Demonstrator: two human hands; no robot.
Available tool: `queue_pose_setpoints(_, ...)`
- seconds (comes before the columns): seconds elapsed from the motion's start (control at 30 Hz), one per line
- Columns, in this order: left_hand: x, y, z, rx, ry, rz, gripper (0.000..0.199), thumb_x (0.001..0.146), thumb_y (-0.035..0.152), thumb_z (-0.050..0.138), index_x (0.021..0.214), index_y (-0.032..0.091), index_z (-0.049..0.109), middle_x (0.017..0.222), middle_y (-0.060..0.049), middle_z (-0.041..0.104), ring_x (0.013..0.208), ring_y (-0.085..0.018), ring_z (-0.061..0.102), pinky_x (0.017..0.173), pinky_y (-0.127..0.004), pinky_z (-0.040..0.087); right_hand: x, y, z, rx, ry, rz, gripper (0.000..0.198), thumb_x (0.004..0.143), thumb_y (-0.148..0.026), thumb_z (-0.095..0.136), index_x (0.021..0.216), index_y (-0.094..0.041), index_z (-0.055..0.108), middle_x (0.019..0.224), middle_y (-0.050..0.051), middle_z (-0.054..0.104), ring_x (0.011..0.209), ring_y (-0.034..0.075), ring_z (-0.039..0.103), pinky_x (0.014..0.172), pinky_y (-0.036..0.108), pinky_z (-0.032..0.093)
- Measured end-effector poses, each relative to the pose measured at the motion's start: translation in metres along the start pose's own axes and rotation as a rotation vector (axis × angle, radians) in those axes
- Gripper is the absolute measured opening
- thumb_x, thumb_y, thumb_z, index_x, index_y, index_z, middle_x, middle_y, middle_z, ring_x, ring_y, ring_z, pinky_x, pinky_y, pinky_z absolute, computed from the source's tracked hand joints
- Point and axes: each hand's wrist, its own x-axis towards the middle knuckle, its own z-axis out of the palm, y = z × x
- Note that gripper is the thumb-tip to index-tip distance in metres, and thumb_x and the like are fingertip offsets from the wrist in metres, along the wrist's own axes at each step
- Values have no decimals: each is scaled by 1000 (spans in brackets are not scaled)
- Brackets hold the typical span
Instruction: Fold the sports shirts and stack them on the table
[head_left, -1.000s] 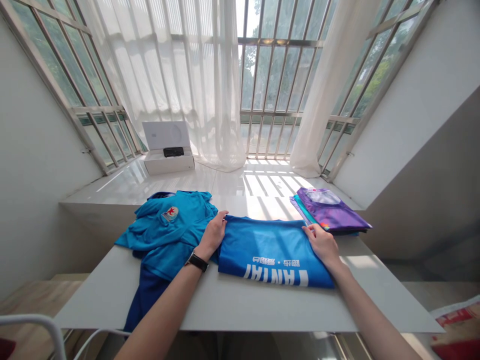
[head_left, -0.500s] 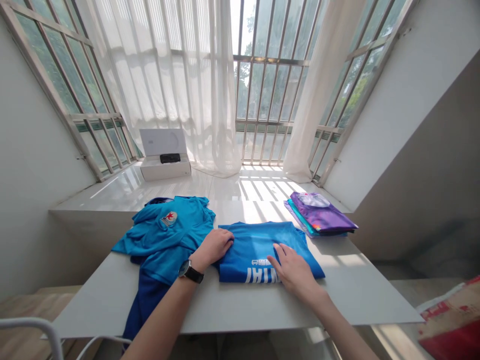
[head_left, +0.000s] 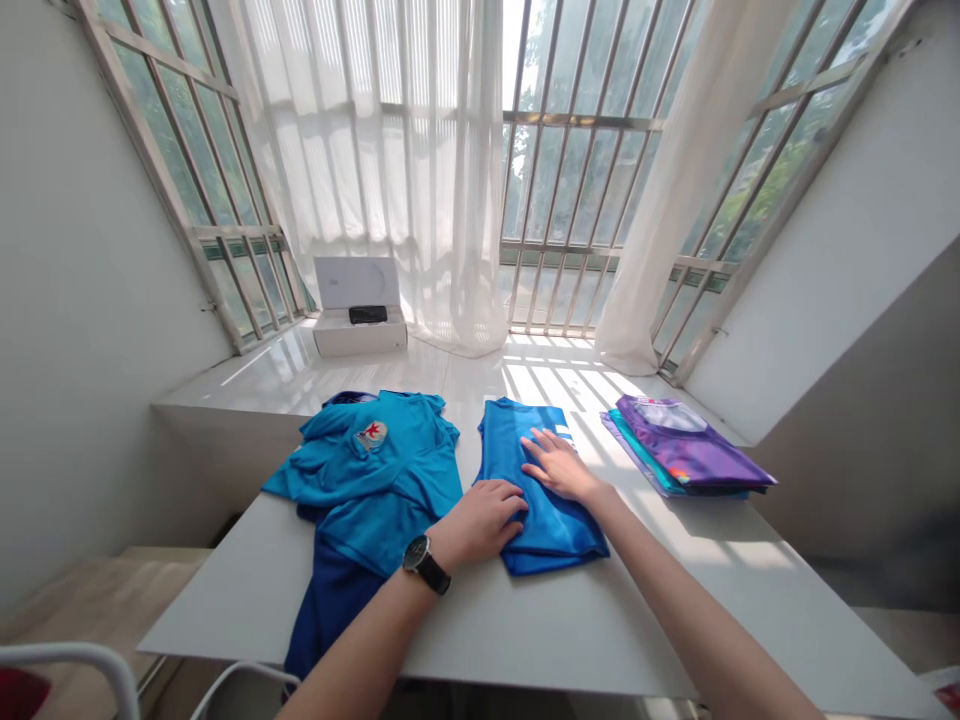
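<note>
- With the folded blue shirt point(head_left: 547, 525) as the centre of the dial, both bare hands lie on its cloth, and it sits near the middle of the white table point(head_left: 510, 635).
- At about eight o'clock on the shirt, the left hand point(head_left: 484, 515) rests palm down, its fingers loosely bent over the left edge area.
- On that wrist is a watch point(head_left: 424, 562) with a dark face and a black strap.
- Towards one o'clock on the shirt, the right hand point(head_left: 556, 465) lies flat with its fingers spread, touching the fabric near a bit of white print point(head_left: 564, 434) at the edge.
- The shirt is a narrow bundle, its longer sides running roughly from twelve to six.
- At nine o'clock, near it but apart, a teal shirt point(head_left: 397, 450) lies rumpled, its round badge point(head_left: 371, 433) facing up.
- From under that, a dark blue garment point(head_left: 326, 600) trails towards eight o'clock and over the near table edge.
- Just short of three o'clock sits a neat stack of folded clothes point(head_left: 690, 455), purple on top.
- At ten o'clock an opened white box point(head_left: 360, 342) stands on the sill point(head_left: 465, 375), a black object point(head_left: 367, 314) in it.
- Around twelve are window bars point(head_left: 574, 121), flanked by sheer white curtains point(head_left: 345, 180).
</note>
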Motion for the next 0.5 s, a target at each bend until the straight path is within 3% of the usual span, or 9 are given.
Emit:
queue_pose_setpoints(0.2, -1, -14, -7, -48, -36, -58, 21, 98, 19, 56, 114, 20, 69, 125, -9, 68, 119, -25, 62, 103, -37, 50, -34, 9, 7, 182, 99, -15, 56, 98, -53, 47, 144, -21, 55, 157, 12, 46, 149, 32, 35, 120, 48, 33)
queue_pose_setpoints(0.33, -2, -20, -13, -10, -50, -117, 17, 96, 16, 58, 107, 19, 70, 118, -9, 70, 114, -26, 64, 100, -37, 50, -64, 10, 20, 221, 57, 1, 61, 97, -56, 48, 149, -22, 51, 162, 11, 38, 149, 33, 33, 120, 50, 33)
queue_pose_setpoints(0.5, -7, -34, -17, 9, -51, -174, 16, 95, 13, 57, 101, 20, 71, 113, -8, 71, 110, -23, 65, 100, -33, 49, -72, 12, 21, 290, 73, 4, 67, 94, -62, 50, 150, -24, 50, 162, 10, 38, 149, 32, 34, 122, 49, 31)
